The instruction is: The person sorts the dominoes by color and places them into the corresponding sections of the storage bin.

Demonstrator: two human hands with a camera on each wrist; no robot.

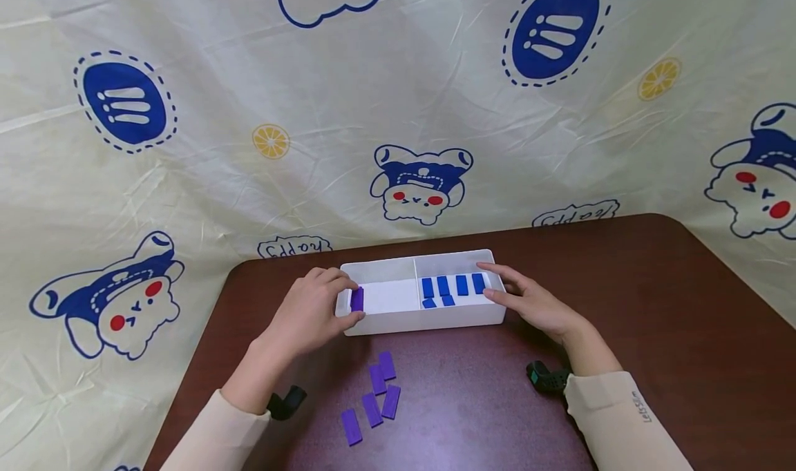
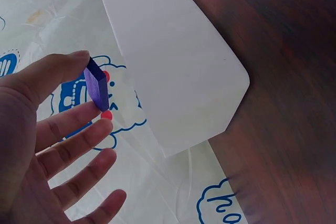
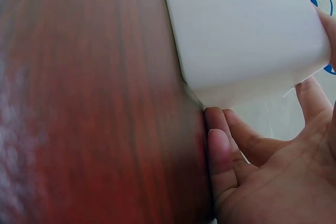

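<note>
Pinching one purple block (image 2: 97,85) by its two ends, between thumb and index fingertip of the left hand (image 1: 314,309), with the other fingers spread free; probably gripped this way to keep its broad faces uncovered. Held above the left end of the white box (image 1: 429,319). Resting the right hand (image 1: 547,309) on the box's right end, loosely spread and not clenched, with thumb and index finger over the rim; probably there to steady the box. Set near the far edge of the table (image 1: 653,305), with one divider (image 1: 417,284) making two compartments. In the right compartment, six blue blocks (image 1: 461,284) in view: four in a back row, two in front, perhaps more behind the near wall. Apparently sorted by colour. Lying between the box's left half and the table's near edge: five loose purple blocks (image 1: 372,410), probably for easy left-hand reach.
</note>
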